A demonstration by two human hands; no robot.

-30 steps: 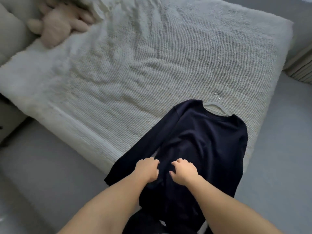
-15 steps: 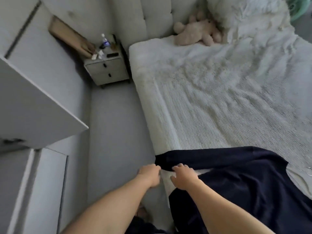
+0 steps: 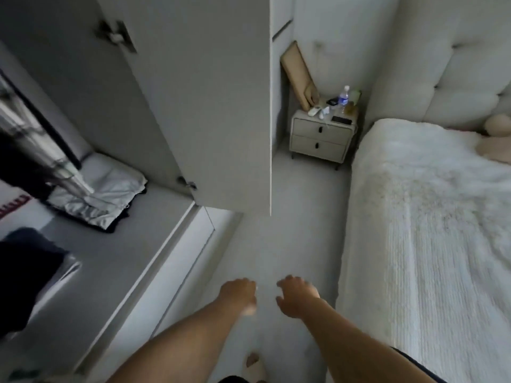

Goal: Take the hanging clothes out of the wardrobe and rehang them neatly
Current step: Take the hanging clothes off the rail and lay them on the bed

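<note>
- Hanging at far left inside the open wardrobe: dark and plaid garments (image 3: 25, 150), blurred, above a folded silvery-white fabric bundle (image 3: 102, 197) lying on the grey wardrobe shelf (image 3: 91, 272).
- Lying at the left edge on the same shelf: a dark navy folded cloth (image 3: 25, 272), partly out of view.
- Standing ajar at centre left: a tall pale grey wardrobe door (image 3: 210, 106), metal hinges visible.
- Reaching forward over the pale floor (image 3: 298, 217), low at centre: left hand (image 3: 241, 294), fingers loosely curled, holding nothing; just beside it but apart, right hand (image 3: 297, 298), fingers loosely spread, also holding nothing.
- Standing at upper centre right: a white two-drawer bedside cabinet (image 3: 320, 139) bearing a clear plastic bottle (image 3: 343, 99) and small items.
- Filling the right side: a bed with white ribbed cover (image 3: 428, 244) below a tufted cream headboard (image 3: 448, 70).
</note>
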